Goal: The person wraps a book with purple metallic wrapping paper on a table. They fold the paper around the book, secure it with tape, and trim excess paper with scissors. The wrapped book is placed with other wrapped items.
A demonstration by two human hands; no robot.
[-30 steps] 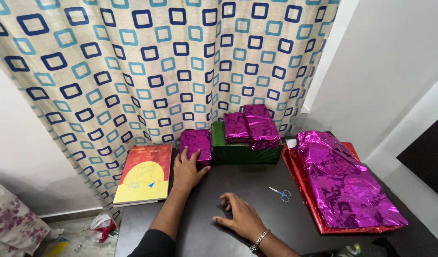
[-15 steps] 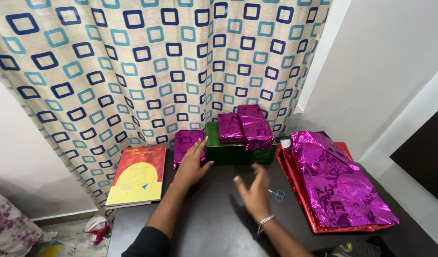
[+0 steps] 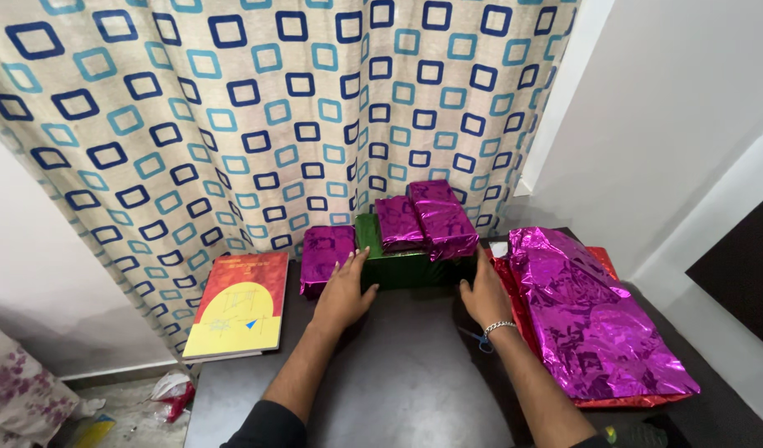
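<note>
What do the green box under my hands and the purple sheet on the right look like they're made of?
Green box: a box wrapped in glossy foil-type paper, judging by its streaky sheen; the core is hidden. Purple sheet: thin metallic foil wrap, mirror-bright and creased.

Both hands press flat against the green box (image 3: 408, 267), the left hand (image 3: 345, 292) at its left end and the right hand (image 3: 484, 294) at its right end, with two purple parcels (image 3: 427, 221) stacked on top.
</note>
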